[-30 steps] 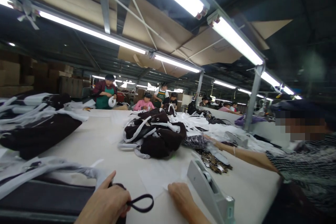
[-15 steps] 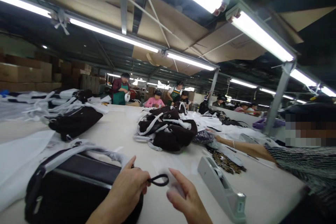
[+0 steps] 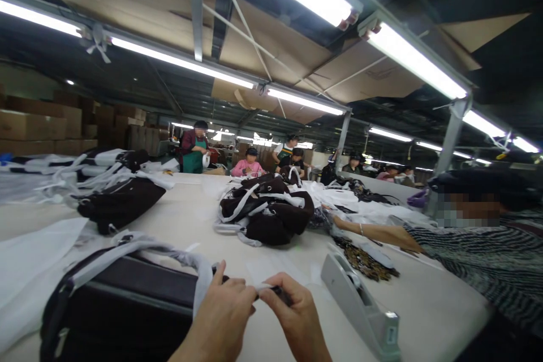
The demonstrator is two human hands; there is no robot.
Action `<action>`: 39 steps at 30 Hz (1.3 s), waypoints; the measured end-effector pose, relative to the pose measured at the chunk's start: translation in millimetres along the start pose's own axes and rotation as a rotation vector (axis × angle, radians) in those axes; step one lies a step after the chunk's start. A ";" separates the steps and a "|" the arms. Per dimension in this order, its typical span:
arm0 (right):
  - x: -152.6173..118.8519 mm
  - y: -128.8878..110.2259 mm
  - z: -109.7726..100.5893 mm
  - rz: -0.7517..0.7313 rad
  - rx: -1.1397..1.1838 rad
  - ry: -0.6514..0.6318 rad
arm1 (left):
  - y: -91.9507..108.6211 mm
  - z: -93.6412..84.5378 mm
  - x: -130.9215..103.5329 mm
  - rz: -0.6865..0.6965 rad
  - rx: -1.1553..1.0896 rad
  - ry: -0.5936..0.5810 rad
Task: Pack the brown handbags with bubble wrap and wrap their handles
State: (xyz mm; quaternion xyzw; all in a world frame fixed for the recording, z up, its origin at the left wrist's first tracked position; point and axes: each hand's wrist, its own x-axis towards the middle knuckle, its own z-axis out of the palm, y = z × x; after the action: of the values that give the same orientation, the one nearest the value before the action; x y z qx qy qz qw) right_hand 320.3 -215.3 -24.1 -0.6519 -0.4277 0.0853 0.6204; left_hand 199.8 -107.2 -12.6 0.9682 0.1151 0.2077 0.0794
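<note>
A black handbag (image 3: 123,311) stands at the lower left, its handle (image 3: 161,251) wrapped in white padding. Beside its right end my left hand (image 3: 223,317) is closed in a pinch on a thin black strap loop. My right hand (image 3: 299,311) is closed too, fingers and thumb pinching a thin white wrapping piece (image 3: 265,287) around the loop's end. The two hands' fingertips nearly meet, and most of the strap is hidden by them. Right of my hands stands a grey tape dispenser (image 3: 360,305).
A pile of black bags (image 3: 271,212) lies mid-table, another black bag (image 3: 123,201) at left. White sheeting (image 3: 34,271) covers the left side. A co-worker's arm (image 3: 382,233) reaches in from the right, near a patterned brown cloth-like heap (image 3: 367,260). Other people work behind.
My right hand has closed from a loose, open pose and now pinches white wrapping at the loop's end. My left hand has shifted right. The co-worker at right has leaned further in.
</note>
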 end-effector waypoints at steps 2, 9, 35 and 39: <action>-1.7 -3.0 -2.7 -0.024 -0.007 -0.024 | 5.9 5.6 0.4 -0.042 -0.087 0.053; -14.4 9.0 -37.3 0.122 0.159 -0.159 | 9.5 -9.7 0.2 -0.129 -0.593 0.066; -13.0 6.1 -66.6 -0.467 -0.491 0.121 | 12.3 -2.7 1.5 -0.094 -0.564 0.060; -16.5 10.2 -67.5 -0.554 -0.571 0.190 | 16.7 -11.4 -0.2 -0.120 -0.661 0.062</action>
State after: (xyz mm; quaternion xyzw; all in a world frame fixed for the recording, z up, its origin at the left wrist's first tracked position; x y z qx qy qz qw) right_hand 358.0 -274.6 -25.5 -0.6630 -0.5344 -0.2680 0.4506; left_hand 198.0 -122.1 0.9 0.8747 0.1007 0.2579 0.3978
